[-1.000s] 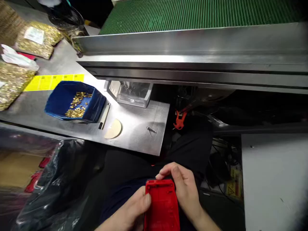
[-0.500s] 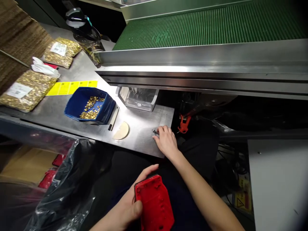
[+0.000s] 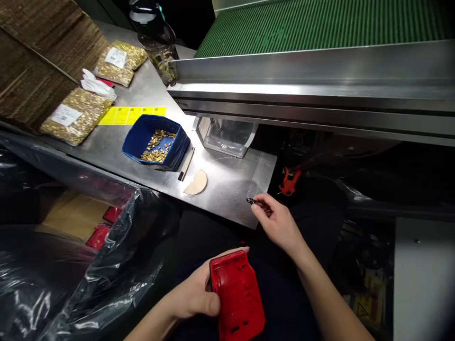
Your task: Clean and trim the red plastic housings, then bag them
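Pickup step, seemingly: left hand [image 3: 197, 291] grips red shell [image 3: 240, 296]; right hand [image 3: 280, 222], shell's one o'clock, pinches small metal piece [image 3: 250, 201]; next move likely needs steady pinch

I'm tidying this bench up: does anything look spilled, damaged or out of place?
The pale disc by the near edge of the table looks odd: its round outline is incomplete, with part missing. Whether it was cut or broken, I can't tell. The visible loose gold pieces lie inside the blue bin.
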A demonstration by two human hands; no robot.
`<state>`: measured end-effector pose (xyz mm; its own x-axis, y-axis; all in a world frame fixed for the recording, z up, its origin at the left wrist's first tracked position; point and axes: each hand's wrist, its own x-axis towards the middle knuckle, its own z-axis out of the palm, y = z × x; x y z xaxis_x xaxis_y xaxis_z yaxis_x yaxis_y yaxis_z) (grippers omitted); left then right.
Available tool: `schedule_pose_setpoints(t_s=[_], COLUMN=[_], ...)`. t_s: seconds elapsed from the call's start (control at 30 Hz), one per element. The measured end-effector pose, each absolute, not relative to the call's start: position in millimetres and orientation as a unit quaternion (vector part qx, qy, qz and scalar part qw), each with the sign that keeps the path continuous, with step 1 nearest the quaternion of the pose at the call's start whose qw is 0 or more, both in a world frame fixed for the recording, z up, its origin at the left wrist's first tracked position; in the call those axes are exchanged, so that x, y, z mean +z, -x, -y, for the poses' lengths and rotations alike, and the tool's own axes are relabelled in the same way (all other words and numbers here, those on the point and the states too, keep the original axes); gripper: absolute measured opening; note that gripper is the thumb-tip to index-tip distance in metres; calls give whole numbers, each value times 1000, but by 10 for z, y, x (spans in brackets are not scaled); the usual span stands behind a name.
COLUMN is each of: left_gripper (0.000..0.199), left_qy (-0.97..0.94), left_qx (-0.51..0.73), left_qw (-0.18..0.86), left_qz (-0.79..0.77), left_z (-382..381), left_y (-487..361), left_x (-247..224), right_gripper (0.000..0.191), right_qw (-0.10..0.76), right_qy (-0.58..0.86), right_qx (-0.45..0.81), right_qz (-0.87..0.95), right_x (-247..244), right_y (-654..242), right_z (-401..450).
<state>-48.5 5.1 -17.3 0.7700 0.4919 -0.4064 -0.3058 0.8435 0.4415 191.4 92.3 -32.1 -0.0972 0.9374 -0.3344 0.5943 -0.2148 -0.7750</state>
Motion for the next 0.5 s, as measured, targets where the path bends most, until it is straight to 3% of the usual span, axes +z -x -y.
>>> schedule_pose_setpoints(t_s=[0.1, 0.23, 0.37, 0.5], left_gripper=[106, 100, 96, 102], left_qy=[-192, -199, -212, -242], left_qx=[213, 228, 227, 215], left_qw=[917, 914, 909, 898], left_qz=[-275, -271, -279, -297], left_z=[-89, -137, -136, -115], left_y=[447, 361, 304, 273], left_x=[-141, -66, -21, 3], right_gripper=[18, 11, 14, 13], right_qw=[241, 208, 248, 270], right_qy=[605, 533, 523, 515], right_qx=[511, 530, 438, 423], right_qz=[561, 626, 688, 695], right_x=[117, 482, 480, 397], right_y=[-1991, -1886, -1708, -1646], right_z=[-638, -271, -107, -87])
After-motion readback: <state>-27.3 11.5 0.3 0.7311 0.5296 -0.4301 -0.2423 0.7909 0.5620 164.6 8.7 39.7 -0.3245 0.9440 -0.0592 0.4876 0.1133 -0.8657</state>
